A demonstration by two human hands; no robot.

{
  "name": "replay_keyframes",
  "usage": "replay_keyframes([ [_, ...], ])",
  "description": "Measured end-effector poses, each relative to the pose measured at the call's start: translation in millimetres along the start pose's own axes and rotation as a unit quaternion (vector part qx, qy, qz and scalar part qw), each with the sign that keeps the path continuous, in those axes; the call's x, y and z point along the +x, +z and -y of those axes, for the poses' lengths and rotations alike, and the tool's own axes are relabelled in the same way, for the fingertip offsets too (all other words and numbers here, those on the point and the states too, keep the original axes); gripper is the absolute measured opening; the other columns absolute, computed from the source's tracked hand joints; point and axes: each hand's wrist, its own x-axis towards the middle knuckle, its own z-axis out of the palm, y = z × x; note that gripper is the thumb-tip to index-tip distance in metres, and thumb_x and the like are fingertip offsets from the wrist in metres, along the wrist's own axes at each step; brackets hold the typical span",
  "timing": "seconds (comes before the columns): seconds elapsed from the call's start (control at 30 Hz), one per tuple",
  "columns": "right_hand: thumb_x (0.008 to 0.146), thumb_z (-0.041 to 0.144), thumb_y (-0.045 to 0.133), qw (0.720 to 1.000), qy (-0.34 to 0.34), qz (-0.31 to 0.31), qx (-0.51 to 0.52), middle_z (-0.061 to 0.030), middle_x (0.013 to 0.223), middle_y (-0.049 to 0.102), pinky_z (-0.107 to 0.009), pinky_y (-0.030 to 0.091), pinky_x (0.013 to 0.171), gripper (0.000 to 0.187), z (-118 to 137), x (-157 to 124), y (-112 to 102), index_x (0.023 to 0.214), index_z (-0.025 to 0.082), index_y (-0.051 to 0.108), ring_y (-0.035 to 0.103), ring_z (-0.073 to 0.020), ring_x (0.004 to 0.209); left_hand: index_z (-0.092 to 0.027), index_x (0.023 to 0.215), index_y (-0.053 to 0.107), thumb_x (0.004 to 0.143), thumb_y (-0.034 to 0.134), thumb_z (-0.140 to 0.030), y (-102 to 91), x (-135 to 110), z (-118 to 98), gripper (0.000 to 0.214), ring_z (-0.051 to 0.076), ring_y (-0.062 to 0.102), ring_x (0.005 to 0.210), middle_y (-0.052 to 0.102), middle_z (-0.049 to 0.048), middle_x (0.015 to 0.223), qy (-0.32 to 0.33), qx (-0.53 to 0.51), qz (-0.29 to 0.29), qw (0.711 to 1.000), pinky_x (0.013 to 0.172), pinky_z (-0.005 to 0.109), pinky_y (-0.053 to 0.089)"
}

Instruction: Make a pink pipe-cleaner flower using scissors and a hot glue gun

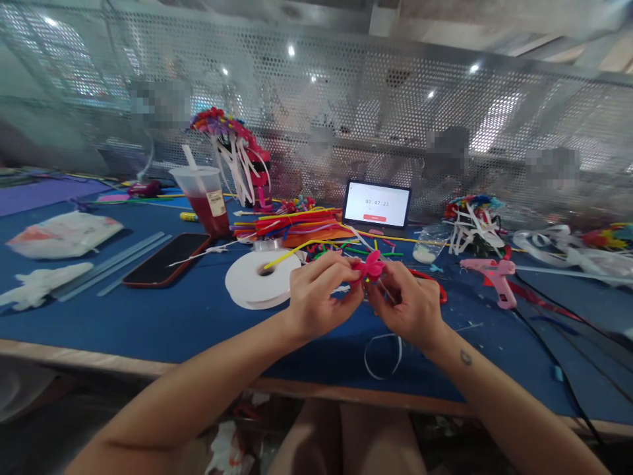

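Observation:
A small bright pink flower (372, 265) is pinched between the fingertips of both my hands, just above the front middle of the table. My left hand (324, 290) grips it from the left, the fingers curled together. From the right, my right hand (408, 300) closes on its side of the flower, and a thin pale strand shows by those fingers. The fingers hide the flower's underside. Below my hands hangs or lies a narrow white ribbon loop (383, 376). Beside my left hand is a white spool (237, 288); a red handle (440, 290) shows behind my right hand.
A pink glue gun (494, 274) with a black cord lies right. Left are a phone (168, 260), a cup of red drink (210, 204) and clear sticks (111, 264). Behind my hands lie colourful pipe cleaners (297, 224) and a timer screen (376, 203), before a perforated metal panel (316, 99).

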Motion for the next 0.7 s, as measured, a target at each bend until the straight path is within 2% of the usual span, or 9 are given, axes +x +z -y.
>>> replay_keyframes([
  [0.13, 0.083, 0.026, 0.053, 1.0, -0.001, -0.01, -0.013, 0.0068, 0.05, 0.054, -0.019, 0.031, 0.043, 0.008, 0.1, 0.3, 2.0, 0.079, 0.02, 0.05, 0.046, -0.0054, 0.039, -0.018, 0.072, 0.055, 0.07, 0.062, -0.006, 0.9, 0.0, 0.0, 0.014, 0.012, 0.066, 0.073, 0.065, 0.0001, 0.074, -0.005, 0.009, -0.002, 1.0, 0.065, 0.023, 0.055],
  [0.47, 0.083, 0.021, 0.053, 1.0, -0.015, -0.022, -0.012, 0.0081, 0.048, 0.051, -0.02, 0.03, 0.043, 0.006, -0.6, 0.0, 4.2, 0.078, 0.02, 0.049, 0.043, -0.0052, 0.038, -0.016, 0.071, 0.054, 0.067, 0.063, -0.004, 2.0, 0.0, -0.5, 0.016, 0.013, 0.067, 0.071, 0.064, 0.001, 0.072, -0.004, 0.004, -0.004, 1.0, 0.065, 0.024, 0.055],
  [0.7, 0.081, 0.021, 0.054, 1.0, -0.016, -0.026, -0.008, 0.0082, 0.046, 0.047, -0.02, 0.029, 0.042, 0.013, 2.2, 0.5, 2.7, 0.07, 0.02, 0.047, 0.042, -0.0049, 0.038, -0.016, 0.072, 0.054, 0.066, 0.064, -0.003, 1.9, -0.7, -1.3, 0.017, 0.014, 0.067, 0.074, 0.064, 0.0016, 0.073, -0.004, -0.011, -0.007, 1.0, 0.065, 0.024, 0.055],
])
